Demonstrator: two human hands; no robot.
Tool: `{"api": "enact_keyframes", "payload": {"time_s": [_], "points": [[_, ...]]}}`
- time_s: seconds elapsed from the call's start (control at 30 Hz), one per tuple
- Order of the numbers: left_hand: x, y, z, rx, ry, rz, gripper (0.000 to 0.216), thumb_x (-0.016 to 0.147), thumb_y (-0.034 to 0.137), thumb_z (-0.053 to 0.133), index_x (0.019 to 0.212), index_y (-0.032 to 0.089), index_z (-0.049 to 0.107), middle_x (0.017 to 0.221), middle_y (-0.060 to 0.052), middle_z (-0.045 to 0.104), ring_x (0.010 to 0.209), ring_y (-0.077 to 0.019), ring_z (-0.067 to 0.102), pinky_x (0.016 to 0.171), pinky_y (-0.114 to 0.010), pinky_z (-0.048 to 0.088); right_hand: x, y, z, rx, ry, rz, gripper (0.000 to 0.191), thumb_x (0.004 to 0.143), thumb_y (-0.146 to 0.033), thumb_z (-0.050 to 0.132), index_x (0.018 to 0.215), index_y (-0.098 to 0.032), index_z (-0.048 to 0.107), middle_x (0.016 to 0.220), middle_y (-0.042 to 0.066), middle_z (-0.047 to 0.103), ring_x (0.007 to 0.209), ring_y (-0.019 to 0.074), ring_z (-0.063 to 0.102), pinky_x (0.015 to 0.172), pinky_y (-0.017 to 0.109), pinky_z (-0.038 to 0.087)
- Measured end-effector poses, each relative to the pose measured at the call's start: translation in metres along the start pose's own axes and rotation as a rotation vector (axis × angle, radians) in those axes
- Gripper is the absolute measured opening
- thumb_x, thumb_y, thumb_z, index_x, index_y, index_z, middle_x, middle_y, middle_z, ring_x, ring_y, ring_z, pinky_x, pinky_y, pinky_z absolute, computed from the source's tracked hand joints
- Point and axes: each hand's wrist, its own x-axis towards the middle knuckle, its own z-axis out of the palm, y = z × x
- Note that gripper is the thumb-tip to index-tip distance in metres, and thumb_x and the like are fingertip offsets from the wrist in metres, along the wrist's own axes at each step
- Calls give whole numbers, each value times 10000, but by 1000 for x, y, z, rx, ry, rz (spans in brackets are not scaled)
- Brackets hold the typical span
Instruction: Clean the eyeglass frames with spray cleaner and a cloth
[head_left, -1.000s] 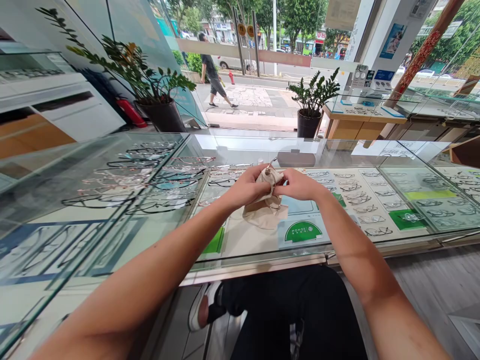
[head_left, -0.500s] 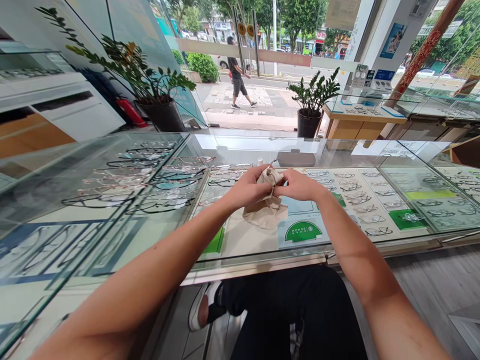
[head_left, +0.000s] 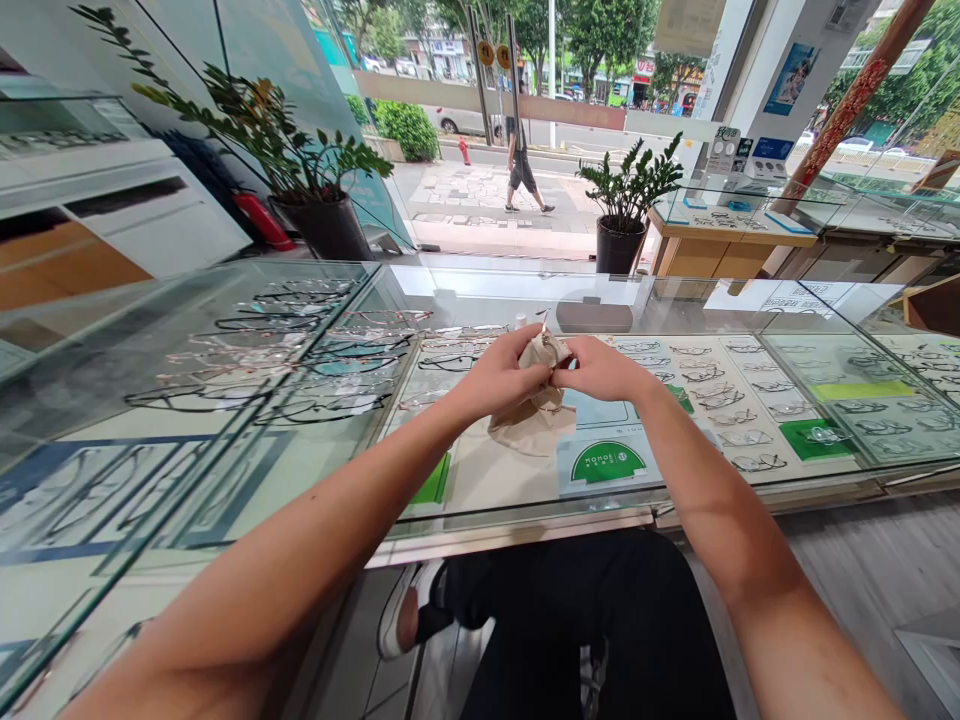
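A beige cloth (head_left: 525, 425) is bunched between my two hands above the glass counter (head_left: 457, 530), its lower part hanging down onto or close over the glass. My left hand (head_left: 508, 370) grips the cloth from the left, fingers closed round it. From the right, my right hand (head_left: 598, 368) pinches it with thumb and fingertips near the left thumb. A thin frame, apparently a pair of glasses (head_left: 545, 318), pokes out of the top of the cloth; the rest is wrapped or hidden by my fingers.
Beyond my hands lie a dark rounded case (head_left: 595, 318) and a small white bottle (head_left: 520, 320). Several eyeglass frames (head_left: 724, 400) and a green MOHOE sign (head_left: 607, 462) show under the glass. Potted plants (head_left: 621, 240) stand behind the counter.
Both hands keep hold of the cloth and have shifted only slightly. The cloth's folds and the thin frame's tip sit a little differently. Outside, a passer-by has walked to the right.
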Motion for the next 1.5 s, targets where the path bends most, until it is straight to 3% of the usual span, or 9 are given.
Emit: {"api": "enact_keyframes", "payload": {"time_s": [0.27, 0.47, 0.67, 0.93, 1.07, 1.23, 1.5], "points": [[3, -3, -3, -345, 101, -102, 360, 655, 330, 715, 971, 177, 634, 825, -2, 664, 712, -157, 591, 668, -278, 488, 7, 8, -3, 264, 121, -72, 178, 724, -323, 635, 811, -170, 664, 809, 14, 623, 807, 178, 542, 800, 356, 430], [6, -8, -1, -483, 99, -78, 441, 688, 394, 841, 1016, 178, 641, 860, -13, 690, 722, -154, 634, 677, -279, 538, 8, 12, -2, 304, 189, -94, 165, 744, -334, 652, 780, -174, 667, 794, 9, 635, 815, 179, 548, 811, 364, 443], [6, -8, 0, -458, 115, -36, 555, 663, 546, 903, 987, 160, 673, 797, -14, 687, 650, -138, 630, 612, -262, 536, 9, 16, -3, 381, 149, -131, 181, 763, -345, 720, 809, -172, 699, 794, 7, 664, 838, 180, 584, 858, 374, 476], [7, -9, 1, -393, 203, 16, 573, 746, 736, 753, 840, 177, 666, 700, -5, 649, 600, -137, 575, 573, -273, 488, 10, 16, -1, 477, 75, -159, 289, 758, -406, 802, 914, -172, 733, 876, 27, 712, 880, 177, 620, 892, 367, 492], [8, -9, -2, -480, 164, 18, 538, 748, 694, 778, 847, 181, 650, 710, -3, 643, 630, -141, 591, 599, -270, 485, 8, 14, -6, 513, 96, -194, 306, 785, -472, 785, 840, -182, 702, 862, 24, 692, 877, 166, 607, 872, 343, 497], [5, -4, -2, -539, 111, -39, 515, 705, 542, 875, 1014, 187, 667, 827, -13, 694, 680, -151, 638, 660, -290, 533, 8, 16, -6, 516, 112, -203, 301, 800, -468, 779, 826, -186, 679, 818, 4, 642, 822, 155, 576, 817, 333, 493], [7, -7, 4, -427, 242, -42, 507, 706, 618, 837, 850, 162, 671, 716, -7, 671, 620, -135, 587, 593, -267, 480, 10, 17, 2, 502, 42, -181, 349, 767, -473, 829, 905, -172, 718, 856, 16, 688, 866, 171, 609, 859, 353, 505]]}}
